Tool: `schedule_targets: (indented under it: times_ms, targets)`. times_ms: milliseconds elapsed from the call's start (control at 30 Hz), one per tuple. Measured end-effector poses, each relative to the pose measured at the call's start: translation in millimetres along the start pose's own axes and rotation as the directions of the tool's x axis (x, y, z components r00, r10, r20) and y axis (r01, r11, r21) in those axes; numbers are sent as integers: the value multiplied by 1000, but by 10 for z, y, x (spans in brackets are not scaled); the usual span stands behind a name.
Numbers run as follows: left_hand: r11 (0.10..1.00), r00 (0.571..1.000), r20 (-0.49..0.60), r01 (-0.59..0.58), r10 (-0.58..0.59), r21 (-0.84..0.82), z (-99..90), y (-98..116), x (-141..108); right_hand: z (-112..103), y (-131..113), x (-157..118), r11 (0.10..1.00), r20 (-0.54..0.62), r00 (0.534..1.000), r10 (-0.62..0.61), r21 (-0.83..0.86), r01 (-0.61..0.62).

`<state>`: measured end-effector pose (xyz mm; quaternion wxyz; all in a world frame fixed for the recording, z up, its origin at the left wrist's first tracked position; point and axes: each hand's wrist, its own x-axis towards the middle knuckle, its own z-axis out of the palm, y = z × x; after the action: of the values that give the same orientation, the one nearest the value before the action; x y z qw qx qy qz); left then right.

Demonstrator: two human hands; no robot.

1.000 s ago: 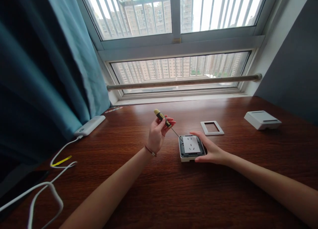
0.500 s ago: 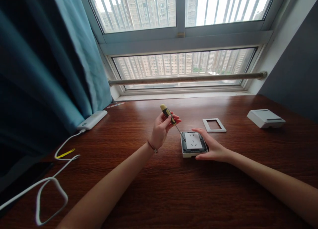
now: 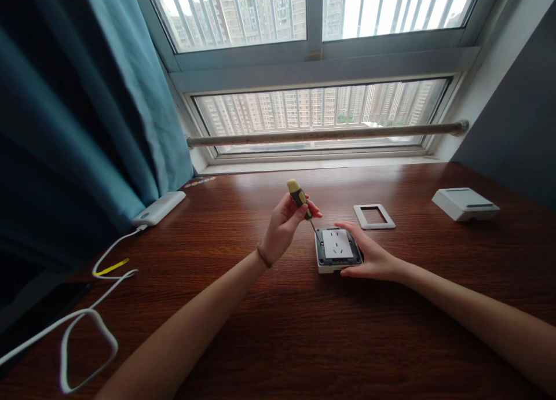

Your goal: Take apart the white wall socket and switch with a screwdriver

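My left hand (image 3: 286,222) grips a yellow and dark screwdriver (image 3: 299,198) by its handle. The shaft slants down to the left side of a wall socket (image 3: 337,243), near a screw hole in its dark frame. That socket has a white face with several slots and sits in a white box on the table. Around the socket's right side my right hand (image 3: 369,252) is curled, thumb at the near edge and fingers at the far edge. A white square cover frame (image 3: 374,216) lies just behind it.
At the right stands a white box-shaped part (image 3: 465,204). On the left are a white power bank (image 3: 159,208) with a looped white cable (image 3: 113,284) and a yellow strip (image 3: 112,267). The brown table (image 3: 243,325) meets the window; a blue curtain (image 3: 147,99) hangs at left.
The screwdriver's handle has shifted slightly right and stands a little steeper, with my left hand's fingers turned around it. My right hand stays around the socket.
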<state>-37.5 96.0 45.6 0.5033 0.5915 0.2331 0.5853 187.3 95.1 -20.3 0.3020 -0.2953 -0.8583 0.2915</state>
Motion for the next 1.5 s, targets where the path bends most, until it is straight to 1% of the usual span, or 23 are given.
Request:
schedule_targets:
  times_ms: [167, 367, 667, 767, 933, 1200, 1367, 1500]
  targets:
    - [999, 1000, 8, -26, 26, 26, 21, 12, -13, 8, -7, 4, 1000, -5, 1000, -9, 3, 9]
    - [999, 1000, 18, -26, 26, 46, 36, 15, -28, 4, -26, -1, 1000, -12, 1000, -10, -12, 10]
    - [984, 995, 65, -81, 71, 160, 73, 62, -33, 19, -8, 5, 1000, -16, 1000, 9, 2, -9]
    - [983, 994, 69, -94, 84, 157, 85, 70, -34, 14, -18, 6, 1000, -16, 1000, 4, 6, -4]
    - [985, 996, 59, -78, 69, 151, 91, 66, -42, 14, -26, 5, 1000, -15, 1000, 7, 12, -7]
    - [981, 995, 71, -86, 75, 175, 86, 39, -48, 12, -39, 7, 1000, -14, 1000, -2, 16, 3]
    - [984, 996, 51, -76, 69, 162, 114, 39, -51, 14, -43, 3, 1000, -11, 1000, 7, 27, -7]
    - [983, 999, -25, -33, 38, 181, 116, 37, -56, 13, -41, 6, 1000, -11, 1000, 0, 23, 0]
